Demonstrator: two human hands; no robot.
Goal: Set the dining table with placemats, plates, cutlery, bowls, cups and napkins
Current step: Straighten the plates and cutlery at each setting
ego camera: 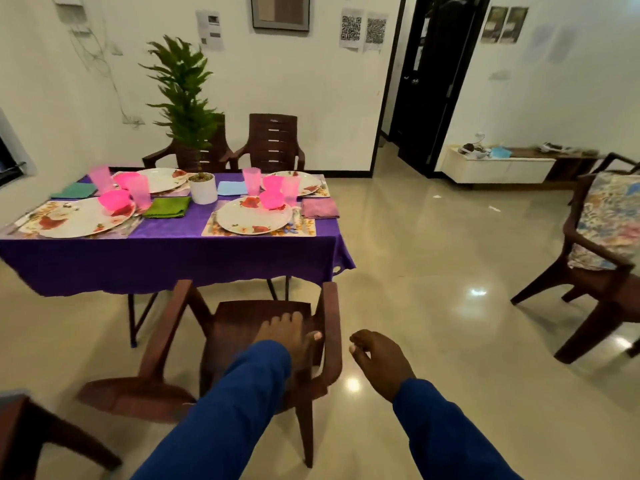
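Chair (242,341) between hands and set table (173,258); plant (202,188) mid-table

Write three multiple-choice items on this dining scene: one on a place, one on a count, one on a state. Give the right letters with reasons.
1. Where does the white pot with the green plant stand?
A. on the purple tablecloth, between the place settings
B. on the floor
C. on a chair seat

2. How many white floral plates lie on the table?
A. two
B. four
C. six

3. What is the left hand doing?
A. holding a pink cup
B. resting on the back of the brown plastic chair
C. folding a napkin

Answers:
1 A: the pot sits mid-table on the purple tablecloth.
2 B: one floral plate lies on each of four placemats.
3 B: its fingers lie over the chair's top edge, thumb on the near side, while the right hand hangs free beside it, fingers loosely curled.
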